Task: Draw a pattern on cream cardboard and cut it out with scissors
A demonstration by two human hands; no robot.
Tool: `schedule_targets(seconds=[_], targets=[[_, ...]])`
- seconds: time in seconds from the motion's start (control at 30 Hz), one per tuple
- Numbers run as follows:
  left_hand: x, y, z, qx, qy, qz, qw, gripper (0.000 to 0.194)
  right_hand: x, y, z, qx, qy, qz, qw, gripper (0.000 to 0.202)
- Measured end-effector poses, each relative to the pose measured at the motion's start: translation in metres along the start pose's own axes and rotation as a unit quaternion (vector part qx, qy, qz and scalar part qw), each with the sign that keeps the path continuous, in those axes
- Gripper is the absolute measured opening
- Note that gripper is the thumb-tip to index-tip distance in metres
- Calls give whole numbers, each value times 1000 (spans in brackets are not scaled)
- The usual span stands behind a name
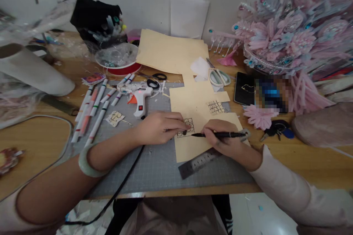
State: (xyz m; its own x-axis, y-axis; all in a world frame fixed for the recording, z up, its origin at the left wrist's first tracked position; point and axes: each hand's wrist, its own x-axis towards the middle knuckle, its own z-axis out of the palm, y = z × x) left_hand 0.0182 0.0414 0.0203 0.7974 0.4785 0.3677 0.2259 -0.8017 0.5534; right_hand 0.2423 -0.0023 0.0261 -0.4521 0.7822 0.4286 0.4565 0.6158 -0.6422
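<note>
My right hand (224, 141) grips a black pen (226, 134), its tip at the lower right edge of a boxed pattern of circles (189, 123) drawn on cream paper (190, 99). Opposite it, my left hand (162, 127) rests on the same sheet with fingers closed over the pattern's left side. A small dark round thing (185, 132) shows at those fingertips; its kind is unclear. A second drawn pattern (215, 107) lies further up the paper. Partly under my right hand, a metal ruler (194, 164) slants across the sheet's lower edge.
A white glue gun (141, 101) lies beside my left hand, its black cord (125, 183) running off the front edge. Several markers (99, 97) are on the grey cutting mat (160, 169). Scissors (219, 77), a phone (244, 88) and keys (275, 129) sit further right.
</note>
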Motion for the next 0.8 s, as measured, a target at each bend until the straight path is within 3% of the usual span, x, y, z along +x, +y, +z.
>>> schedule_targets(seconds=[0.13, 0.23, 0.43, 0.63, 0.8], targets=[[1, 2, -1, 31, -13, 8, 999, 28, -2, -3, 4, 5, -39, -109, 993, 12], [2, 2, -2, 36, -22, 10, 999, 30, -2, -1, 10, -33, -30, -166, 985, 10], [4, 2, -2, 16, -33, -1, 999, 32, -2, 1, 17, -86, -11, -217, 972, 9], [4, 3, -2, -7, -30, -20, 999, 32, -4, 3, 18, -113, -59, -236, 963, 8], [2, 3, -3, 16, -36, -16, 999, 32, -5, 4, 20, -141, -63, -245, 957, 9]])
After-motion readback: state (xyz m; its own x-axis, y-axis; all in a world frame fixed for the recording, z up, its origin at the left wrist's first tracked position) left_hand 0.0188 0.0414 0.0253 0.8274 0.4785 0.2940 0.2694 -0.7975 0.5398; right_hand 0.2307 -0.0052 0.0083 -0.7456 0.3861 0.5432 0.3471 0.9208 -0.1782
